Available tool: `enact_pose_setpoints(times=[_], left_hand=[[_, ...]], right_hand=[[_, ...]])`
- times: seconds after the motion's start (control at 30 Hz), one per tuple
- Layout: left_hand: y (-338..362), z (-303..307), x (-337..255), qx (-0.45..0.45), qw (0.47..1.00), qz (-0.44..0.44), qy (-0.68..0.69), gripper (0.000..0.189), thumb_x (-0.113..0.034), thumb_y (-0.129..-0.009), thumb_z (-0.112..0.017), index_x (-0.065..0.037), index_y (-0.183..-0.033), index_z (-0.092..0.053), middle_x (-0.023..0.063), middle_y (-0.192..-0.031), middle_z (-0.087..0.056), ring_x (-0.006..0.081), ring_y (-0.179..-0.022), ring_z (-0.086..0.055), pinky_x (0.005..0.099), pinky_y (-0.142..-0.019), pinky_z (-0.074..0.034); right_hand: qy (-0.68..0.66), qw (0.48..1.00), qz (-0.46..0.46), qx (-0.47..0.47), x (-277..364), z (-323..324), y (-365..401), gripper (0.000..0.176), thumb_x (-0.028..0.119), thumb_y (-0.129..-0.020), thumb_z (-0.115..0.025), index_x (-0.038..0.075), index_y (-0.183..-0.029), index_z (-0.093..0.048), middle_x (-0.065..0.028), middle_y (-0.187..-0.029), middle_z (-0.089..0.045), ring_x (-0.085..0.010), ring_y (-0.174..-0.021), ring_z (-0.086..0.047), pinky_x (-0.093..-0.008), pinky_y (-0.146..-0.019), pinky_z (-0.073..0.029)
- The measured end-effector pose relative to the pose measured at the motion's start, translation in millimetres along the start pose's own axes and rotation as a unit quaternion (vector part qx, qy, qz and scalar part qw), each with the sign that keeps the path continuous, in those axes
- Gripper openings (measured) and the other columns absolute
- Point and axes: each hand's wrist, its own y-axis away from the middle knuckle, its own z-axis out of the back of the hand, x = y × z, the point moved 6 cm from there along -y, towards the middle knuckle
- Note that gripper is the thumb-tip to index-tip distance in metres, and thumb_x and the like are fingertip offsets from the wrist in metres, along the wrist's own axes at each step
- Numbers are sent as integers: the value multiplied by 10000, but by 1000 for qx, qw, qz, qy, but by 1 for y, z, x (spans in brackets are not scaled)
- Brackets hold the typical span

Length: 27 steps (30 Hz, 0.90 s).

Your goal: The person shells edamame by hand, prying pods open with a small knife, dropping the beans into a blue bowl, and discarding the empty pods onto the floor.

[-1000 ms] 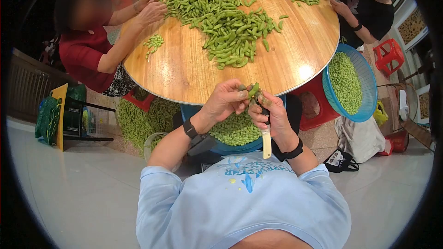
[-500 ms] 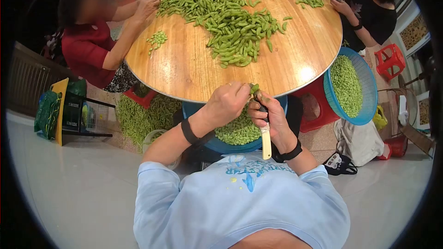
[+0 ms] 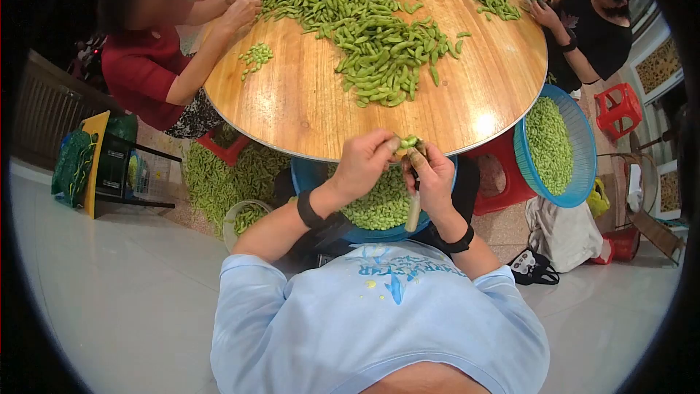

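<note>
Over the blue basin [image 3: 305,176] of shelled green beans [image 3: 378,208], my two hands meet at the table's near edge. Pinched at the fingertips of my left hand [image 3: 364,164] is an edamame pod [image 3: 408,141], its pale green beans partly showing. My right hand [image 3: 432,181] wraps round a knife with a cream handle [image 3: 413,213], which points down toward me; its blade is hidden by the fingers. The right thumb and fingertips also touch the pod. A large heap of edamame pods [image 3: 383,58] lies on the round wooden table [image 3: 292,117] beyond.
At left a person in red [image 3: 149,73] works over a small pile of beans [image 3: 257,57]; another in black [image 3: 598,36] works at right. A blue basket [image 3: 581,138] of beans, red stools [image 3: 618,111], a white bucket [image 3: 230,230] and floor pods [image 3: 219,182] surround the table.
The pod between my hands has turned and now shows pale beans. The knife handle has swung slightly, and my right hand has shifted a little. The view has moved slightly.
</note>
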Motion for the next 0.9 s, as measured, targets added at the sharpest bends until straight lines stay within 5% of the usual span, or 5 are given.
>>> enact_pose_setpoints(times=[0.17, 0.27, 0.5, 0.77, 0.9], left_hand=[[18, -4, -23, -53, 934, -258, -243, 107, -16, -867, -558, 36, -950, -602, 143, -763, -592, 272, -652, -602, 336, -569, -468], [25, -7, -32, -62, 921, -284, -261, 126, 24, -819, -562, 37, -941, -595, 182, -797, -553, 356, -726, -582, 377, -596, -464], [29, -14, -28, -35, 917, -304, -257, 113, 24, -808, -574, 40, -919, -582, 184, -780, -559, 341, -703, -587, 382, -581, -458], [32, -13, 1, -29, 969, -96, -226, 146, 15, -758, -528, 37, -902, -538, 209, -744, -561, 364, -677, -583, 411, -593, -457], [38, -18, 6, -23, 970, -106, -219, 175, 4, -746, -516, 30, -918, -505, 253, -763, -565, 454, -738, -564, 481, -631, -445]], right_hand=[[212, 962, 148, -91, 23, 3, -7, 238, 36, -843, -616, -33, -1063, -556, -66, -792, -585, -146, -636, -571, -265, -551, -461], [342, 903, 256, -35, 36, -5, -5, 309, 2, -762, -639, -48, -1054, -551, -117, -795, -588, -224, -686, -592, -316, -627, -475], [436, 867, 240, 11, 29, -11, -6, 224, -53, -717, -597, -34, -932, -534, -178, -758, -551, -312, -669, -575, -353, -597, -456], [461, 834, 295, 68, 20, -18, 14, 259, -73, -690, -599, -30, -915, -479, -206, -795, -499, -400, -698, -544, -434, -585, -450], [503, 809, 297, 72, 21, -24, 28, 291, -81, -679, -598, -32, -933, -465, -208, -844, -482, -403, -690, -543, -435, -588, -475]])
